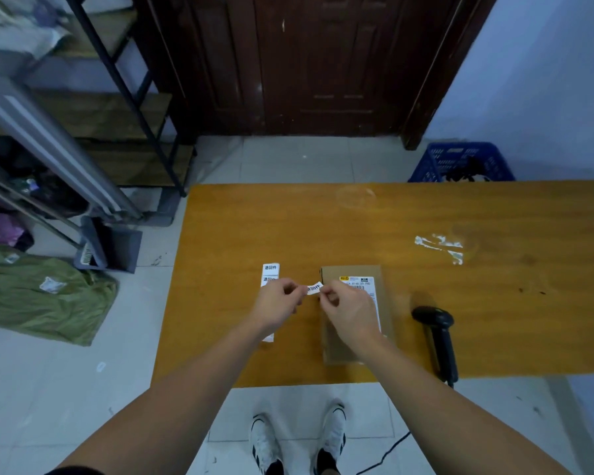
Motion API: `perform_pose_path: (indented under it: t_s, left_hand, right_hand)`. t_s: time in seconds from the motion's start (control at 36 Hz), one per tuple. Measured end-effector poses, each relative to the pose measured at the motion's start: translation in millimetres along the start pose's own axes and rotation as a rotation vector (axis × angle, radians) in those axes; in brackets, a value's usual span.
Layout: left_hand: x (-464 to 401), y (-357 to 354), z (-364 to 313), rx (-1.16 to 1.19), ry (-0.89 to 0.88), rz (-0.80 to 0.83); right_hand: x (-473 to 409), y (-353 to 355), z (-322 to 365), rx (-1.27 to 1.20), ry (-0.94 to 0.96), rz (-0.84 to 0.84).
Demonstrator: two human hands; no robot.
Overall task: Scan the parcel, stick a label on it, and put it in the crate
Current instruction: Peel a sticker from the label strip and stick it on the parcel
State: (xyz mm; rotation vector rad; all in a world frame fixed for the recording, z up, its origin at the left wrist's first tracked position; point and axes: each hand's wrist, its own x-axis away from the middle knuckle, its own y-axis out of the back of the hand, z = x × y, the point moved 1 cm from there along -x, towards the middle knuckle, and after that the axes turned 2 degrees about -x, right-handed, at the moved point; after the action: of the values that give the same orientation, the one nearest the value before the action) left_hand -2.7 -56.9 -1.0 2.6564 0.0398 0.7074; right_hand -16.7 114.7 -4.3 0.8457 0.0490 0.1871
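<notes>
Holding a small white label (pixel 314 289) btwn both hands, just above the table (pixel 426 303), head view. Left hand (pixel 277 305) fingers curled, thumb + index pinched on label's left end; right hand (pixel 352 311) same pinch on the right end, other fingers loosely bent. Label has black print, sits in air at the parcel's near-left corner. Parcel (pixel 355 341) = flat brown cardboard box, lying flat on table w/ white shipping sticker on top, partly under right hand. Label strip (pixel 270 274) lies left of parcel, partly hidden by left hand. Black scanner (pixel 438 334) lies on table right of parcel, apart from it. Blue crate (pixel 460 162) on floor past table's far edge, well apart from parcel.
</notes>
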Motion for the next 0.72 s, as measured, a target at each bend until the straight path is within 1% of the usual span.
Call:
perform_pose_path:
  t_s: [0.06, 0.11, 0.17, 0.22, 0.31, 0.44, 0.58, 0.72]
  left_hand:
    - [0.5, -9.8, -4.9, -0.014, -0.018, -0.012]
    - [0.2, -19.3, -8.8, -0.027, -0.034, -0.023]
    - [-0.8, -29.3, -12.5, -0.058, -0.052, -0.027]
    - [-3.0, -39.1, -16.7, -0.105, -0.082, -0.014]
    - [-7.1, -54.6, -25.1, -0.172, -0.115, 0.012]
    - [-11.1, -79.8, -38.6, -0.264, -0.166, 0.003]
    - [-16.5, -94.9, -54.0, -0.258, -0.143, -0.019]
    - [-28.0, -103.1, -67.5, -0.307, -0.117, -0.077]
  right_hand:
    - [1.5, 7.6, -8.5, 0.007, -0.02, 0.023]
    - [2.1, 15.5, -16.4, -0.028, -0.068, 0.082]
    - [1.7, 24.7, -21.7, -0.178, -0.18, 0.142]
    - [-0.1, 35.3, -26.4, -0.361, -0.285, 0.147]
    - [-4.1, 51.7, -38.4, -0.496, -0.374, 0.153]
    - [-8.7, 70.8, -60.3, -0.522, -0.394, 0.174]
    - [-20.2, 84.1, -75.0, -0.557, -0.399, 0.163]
    - [-35.4, 86.9, -81.5, -0.512, -0.39, 0.137]
